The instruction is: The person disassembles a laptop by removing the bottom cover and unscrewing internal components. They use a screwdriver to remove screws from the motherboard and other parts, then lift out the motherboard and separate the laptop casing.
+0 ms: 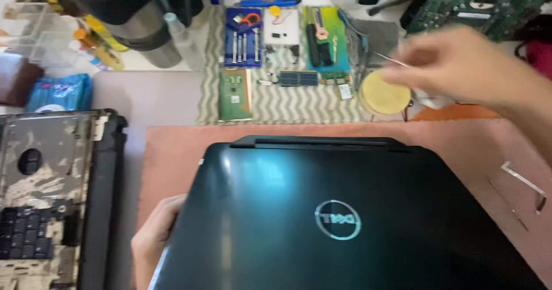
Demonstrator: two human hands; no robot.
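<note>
A closed black laptop with a round silver emblem on its lid lies on a pinkish mat. My left hand grips the laptop's left edge near the front corner. My right hand hovers over the back right, blurred, pinching a thin metal tool above a round yellow container. Whether the tool touches the container I cannot tell.
A dismantled laptop base with keyboard sits at left. A zigzag cloth carries a screwdriver set, small circuit boards and parts. A green circuit board lies at back right. Metal strips rest on the mat's right side.
</note>
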